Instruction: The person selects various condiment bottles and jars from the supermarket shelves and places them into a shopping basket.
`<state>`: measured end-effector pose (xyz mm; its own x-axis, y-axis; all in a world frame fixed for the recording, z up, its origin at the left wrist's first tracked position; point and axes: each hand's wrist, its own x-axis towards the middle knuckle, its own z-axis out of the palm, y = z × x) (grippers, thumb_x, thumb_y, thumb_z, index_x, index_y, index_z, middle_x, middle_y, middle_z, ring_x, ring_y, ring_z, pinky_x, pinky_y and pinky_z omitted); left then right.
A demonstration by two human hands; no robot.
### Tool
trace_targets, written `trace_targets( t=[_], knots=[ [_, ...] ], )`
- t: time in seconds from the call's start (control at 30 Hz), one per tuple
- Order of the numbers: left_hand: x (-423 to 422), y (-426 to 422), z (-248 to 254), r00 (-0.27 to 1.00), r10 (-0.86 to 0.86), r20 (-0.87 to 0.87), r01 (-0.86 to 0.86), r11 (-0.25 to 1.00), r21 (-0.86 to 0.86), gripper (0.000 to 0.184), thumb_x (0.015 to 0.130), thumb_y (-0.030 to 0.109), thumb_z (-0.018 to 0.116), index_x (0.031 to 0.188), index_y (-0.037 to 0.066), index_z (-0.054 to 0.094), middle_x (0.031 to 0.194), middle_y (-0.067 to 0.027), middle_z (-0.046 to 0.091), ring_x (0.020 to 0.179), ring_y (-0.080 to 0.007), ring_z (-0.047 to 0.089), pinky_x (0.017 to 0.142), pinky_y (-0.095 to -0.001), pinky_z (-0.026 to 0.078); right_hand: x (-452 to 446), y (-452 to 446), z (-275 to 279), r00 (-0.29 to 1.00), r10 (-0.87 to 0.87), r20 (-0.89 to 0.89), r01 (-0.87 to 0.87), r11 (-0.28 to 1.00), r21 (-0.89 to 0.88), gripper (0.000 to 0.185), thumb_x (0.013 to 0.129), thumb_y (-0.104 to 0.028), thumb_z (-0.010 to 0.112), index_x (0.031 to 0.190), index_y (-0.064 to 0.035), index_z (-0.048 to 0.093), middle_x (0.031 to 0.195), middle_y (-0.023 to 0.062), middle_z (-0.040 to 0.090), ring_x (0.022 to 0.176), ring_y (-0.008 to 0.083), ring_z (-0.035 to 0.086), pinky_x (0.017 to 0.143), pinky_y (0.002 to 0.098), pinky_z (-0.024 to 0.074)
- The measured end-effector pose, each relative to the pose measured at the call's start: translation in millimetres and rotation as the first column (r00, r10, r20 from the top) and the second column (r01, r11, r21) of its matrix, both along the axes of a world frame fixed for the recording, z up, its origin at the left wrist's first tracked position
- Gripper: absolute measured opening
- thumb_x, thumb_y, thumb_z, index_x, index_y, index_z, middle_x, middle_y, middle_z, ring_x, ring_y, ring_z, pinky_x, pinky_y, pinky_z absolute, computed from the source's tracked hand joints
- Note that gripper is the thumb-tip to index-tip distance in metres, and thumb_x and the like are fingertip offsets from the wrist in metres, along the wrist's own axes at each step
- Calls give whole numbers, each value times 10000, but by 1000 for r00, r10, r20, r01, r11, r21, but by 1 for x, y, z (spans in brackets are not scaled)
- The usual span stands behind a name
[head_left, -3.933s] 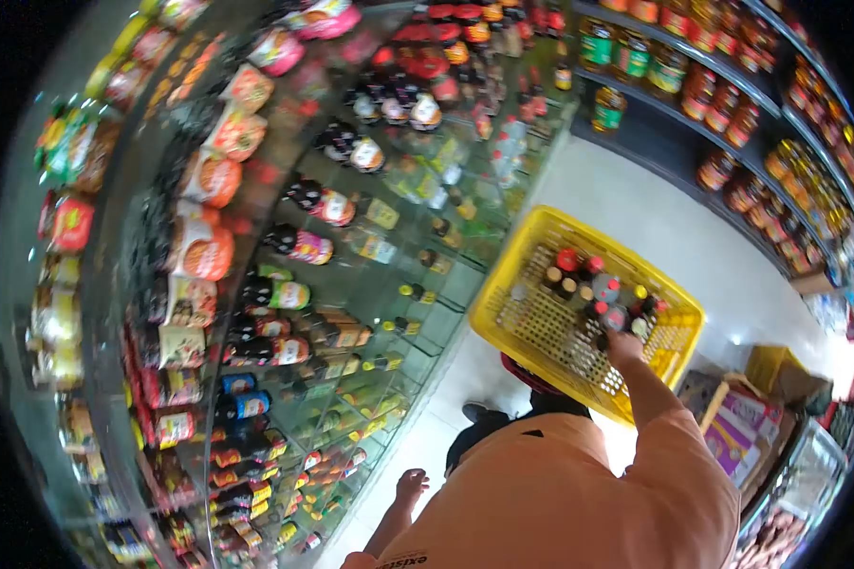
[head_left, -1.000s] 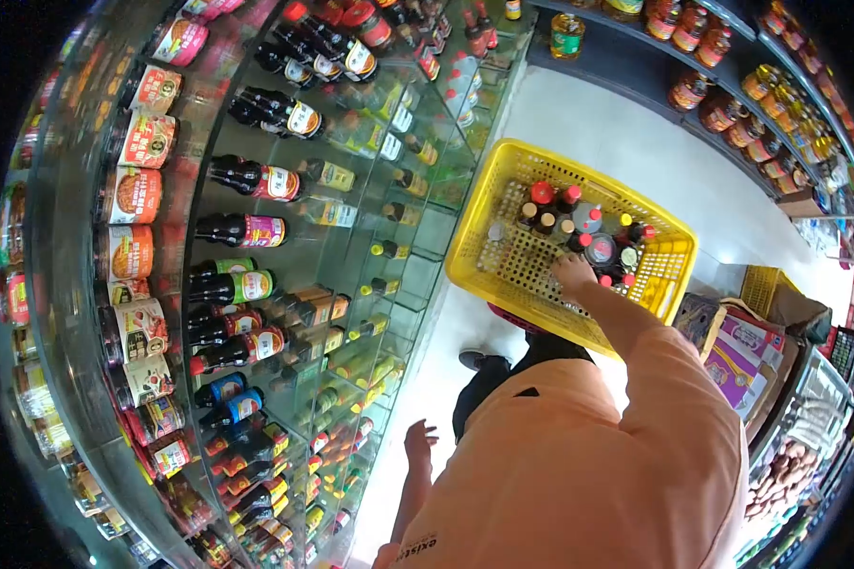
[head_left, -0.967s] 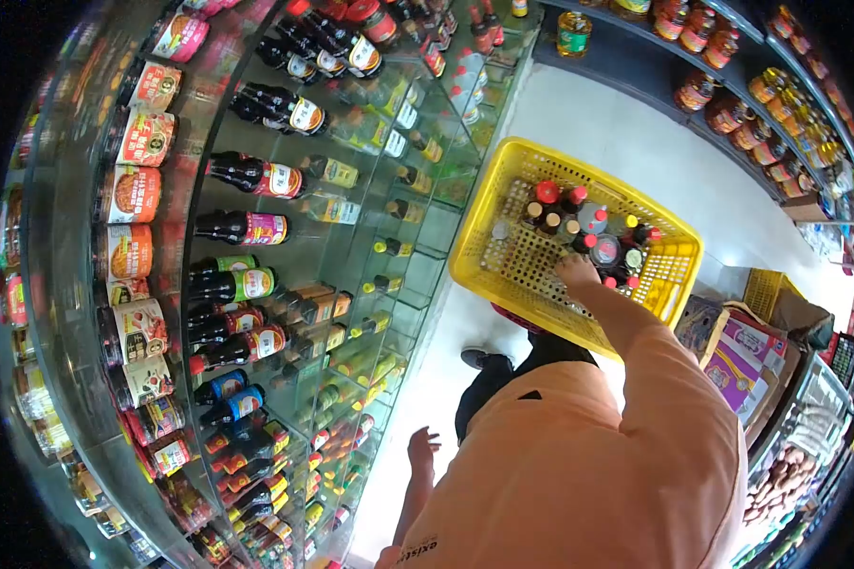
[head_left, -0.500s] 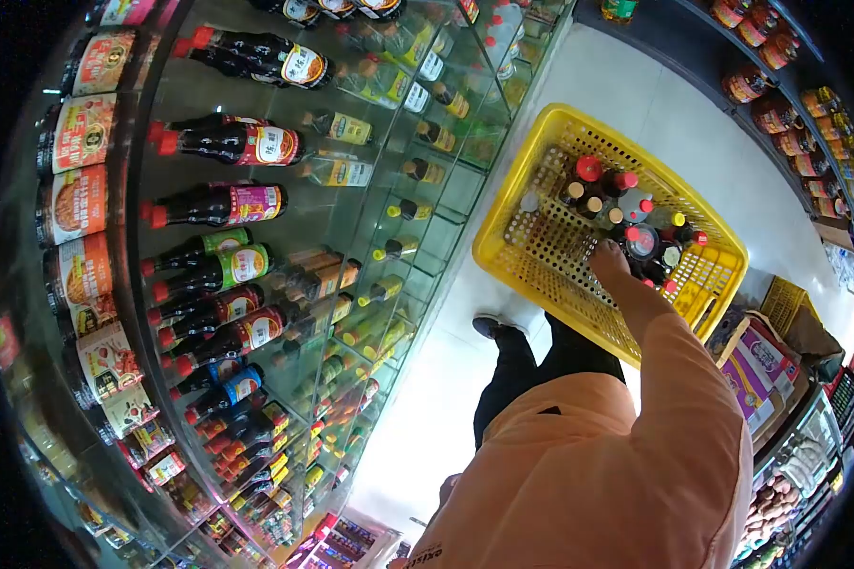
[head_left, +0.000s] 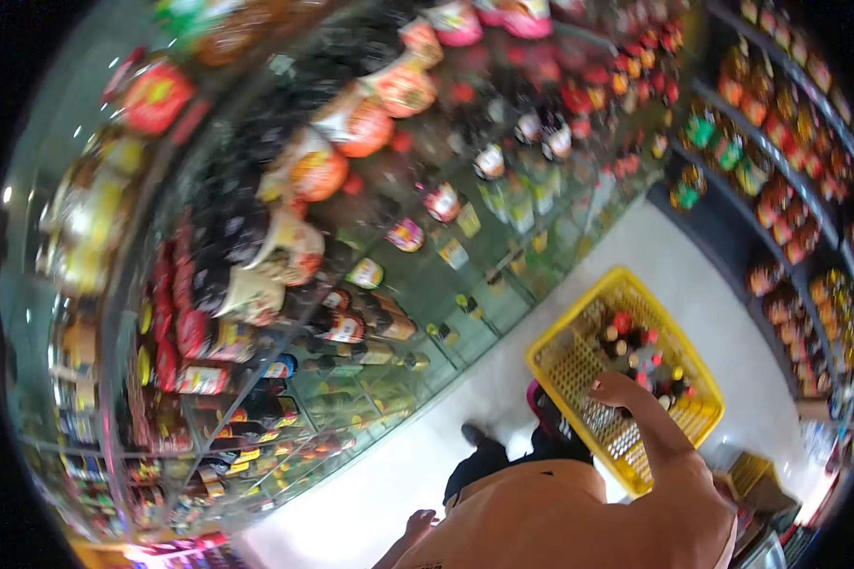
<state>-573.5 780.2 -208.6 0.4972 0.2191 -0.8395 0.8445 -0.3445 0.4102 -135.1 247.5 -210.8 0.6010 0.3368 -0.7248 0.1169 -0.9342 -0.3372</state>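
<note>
My right hand (head_left: 614,389) is closed over the middle of a yellow plastic basket (head_left: 565,406) with perforated walls. What its fingers grip is hidden, but the basket hangs beneath the fist and covers part of my legs. Several bottles (head_left: 623,322), many with red caps, stand together in the basket's far right part, just past my knuckles. At the lower left, my left hand (head_left: 420,523) is down beside my body, its fingers loosely bent and apart. Nothing shows in it.
Glass shelves (head_left: 427,375) full of sauce bottles, jars and packets run along my left. Dark shelves (head_left: 721,228) with more jars curve round the right. Pale floor (head_left: 351,484) lies between them. A yellow crate (head_left: 755,477) and a brown box stand at the lower right.
The view has swung, so the shelves have shifted and blurred and more of the right shelves shows. Basket and right hand sit lower in view. My left hand has come into sight.
</note>
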Motion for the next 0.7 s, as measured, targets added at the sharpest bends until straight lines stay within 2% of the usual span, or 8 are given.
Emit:
trace_targets(
  t=[0.07,0.17,0.27,0.4,0.53,0.6,0.63,0.7],
  knots=[
    [-22,16,-45,959,-283,6,282,958,54,406,1006,329,548,1259,18,613,1098,-134,725,953,-227,715,804,-359,580,35,14,130,936,-336,-100,349,864,363,322,830,-354,695,999,-82,730,942,137,727,898,320,696,814,446,543],
    [-37,36,-106,611,-772,177,645,615,454,389,989,338,549,1232,50,644,1122,-110,726,985,-235,710,879,-378,554,97,44,279,856,-365,366,57,770,635,137,887,-175,671,946,-53,691,872,83,674,793,199,655,736,353,523],
    [-4,35,-85,998,-57,-4,57,997,45,369,951,349,589,1192,82,670,1162,-105,714,1054,-271,686,934,-409,529,127,96,411,611,-647,455,-185,442,878,86,906,-52,685,976,-21,647,927,35,651,786,100,613,721,274,504],
    [-8,60,-118,691,-650,317,425,720,549,380,911,355,650,1188,97,673,1162,-82,715,1040,-277,686,916,-422,537,160,178,522,331,-785,523,-569,276,774,129,932,-48,684,1036,-11,618,974,27,645,868,97,609,771,253,494],
    [4,80,-117,634,-654,413,316,706,633,365,901,323,663,1189,99,669,1133,-70,726,1016,-276,692,912,-417,539,191,257,588,135,-866,482,-643,293,707,494,862,-169,784,1271,-26,545,1121,79,649,973,136,620,813,277,502],
    [12,84,-94,844,530,84,-514,844,-157,292,911,315,617,1115,122,695,1087,-77,733,1010,-281,679,879,-405,534,187,284,617,-93,-806,584,-411,566,715,776,822,-415,795,1387,-4,459,1290,197,625,1187,300,621,967,389,490],
    [10,106,-114,982,-144,121,118,973,201,276,946,337,540,1025,137,713,1030,-98,733,959,-281,675,843,-398,522,190,291,626,-82,-793,604,-449,571,687,802,821,-432,789,1398,3,442,1319,217,609,1214,322,607,998,408,475],
    [-10,109,-115,959,-219,182,168,951,259,336,969,379,478,973,142,716,999,-116,724,914,-291,668,823,-407,506,193,308,642,63,-806,588,-452,502,737,946,789,-464,806,1469,16,357,1352,268,580,1256,368,580,1048,432,448]
  ],
)
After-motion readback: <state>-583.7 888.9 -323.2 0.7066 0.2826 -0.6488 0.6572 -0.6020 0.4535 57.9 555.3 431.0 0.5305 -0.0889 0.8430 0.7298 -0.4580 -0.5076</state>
